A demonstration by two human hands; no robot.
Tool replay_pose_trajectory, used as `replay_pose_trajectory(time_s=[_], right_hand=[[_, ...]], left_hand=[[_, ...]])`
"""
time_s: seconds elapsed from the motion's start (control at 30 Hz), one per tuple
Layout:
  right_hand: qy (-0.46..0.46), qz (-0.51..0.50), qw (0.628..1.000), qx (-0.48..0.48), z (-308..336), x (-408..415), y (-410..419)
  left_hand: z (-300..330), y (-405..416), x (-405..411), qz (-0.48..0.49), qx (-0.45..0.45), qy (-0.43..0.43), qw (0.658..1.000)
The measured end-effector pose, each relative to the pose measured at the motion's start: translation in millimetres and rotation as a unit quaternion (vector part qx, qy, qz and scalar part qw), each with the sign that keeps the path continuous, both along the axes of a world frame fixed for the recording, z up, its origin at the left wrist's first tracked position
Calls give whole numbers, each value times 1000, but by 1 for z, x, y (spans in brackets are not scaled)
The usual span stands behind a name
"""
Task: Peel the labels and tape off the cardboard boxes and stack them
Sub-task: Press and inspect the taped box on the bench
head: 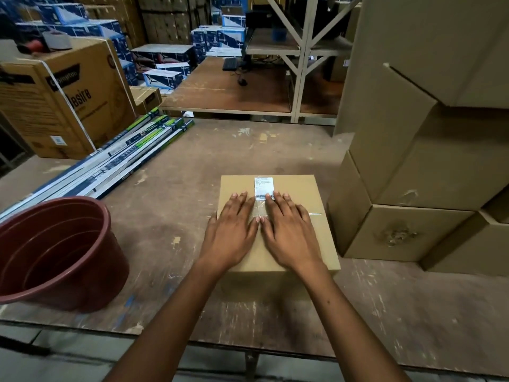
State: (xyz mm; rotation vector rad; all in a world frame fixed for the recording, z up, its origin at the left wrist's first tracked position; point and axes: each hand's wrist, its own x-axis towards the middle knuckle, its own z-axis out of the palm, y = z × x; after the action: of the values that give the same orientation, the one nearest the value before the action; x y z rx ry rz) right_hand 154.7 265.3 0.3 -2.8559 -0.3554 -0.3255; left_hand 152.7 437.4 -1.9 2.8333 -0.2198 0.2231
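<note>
A small cardboard box (300, 188) stands on the worn wooden table (176, 188) in front of me. A white barcode label (263, 186) is stuck near the far middle of its top. A strip of clear tape (316, 214) runs across the top along the seam. My left hand (234, 232) and my right hand (289, 232) both lie flat on the box top with straight fingers, thumbs nearly touching over the tape. The right index fingertip reaches the label's lower edge.
A stack of plain cardboard boxes (413, 175) rises at the right. A red-brown plastic tub (57, 252) sits at the left front. Long tube-light cartons (115, 158) lie at the left, beside a large printed carton (66, 97). Shelving and a second table stand behind.
</note>
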Motion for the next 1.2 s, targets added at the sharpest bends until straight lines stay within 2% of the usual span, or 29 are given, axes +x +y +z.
replay_pose_trajectory(time_s=[0.1,0.2,0.33,0.5,0.67,0.77,0.87,1.07,1.2], right_hand=[[-26,-3,1000,3,-3,-21,-2],[-46,-10,999,0,-7,-34,-2],[-52,4,999,9,-8,-42,-1],[-84,1,995,55,-3,-49,2],[-108,-145,968,171,11,-17,30],[-83,-199,958,188,10,7,38],[-93,-203,955,197,1,18,34],[-67,-216,954,195,-1,33,34],[-18,-245,940,238,9,48,36]], left_hand=[[-2,-3,-20,-6,-29,-36,999],[-1,-3,-27,36,-109,-91,989],[5,-3,-20,153,-222,-41,962],[-4,-14,-27,136,-116,-103,979],[-3,-15,-35,126,-53,-117,984],[-7,-15,-24,50,-3,-181,982],[-15,-16,-8,-9,33,-183,982],[-16,-19,10,-15,-10,-126,992],[-16,-20,18,-18,-13,-110,994]])
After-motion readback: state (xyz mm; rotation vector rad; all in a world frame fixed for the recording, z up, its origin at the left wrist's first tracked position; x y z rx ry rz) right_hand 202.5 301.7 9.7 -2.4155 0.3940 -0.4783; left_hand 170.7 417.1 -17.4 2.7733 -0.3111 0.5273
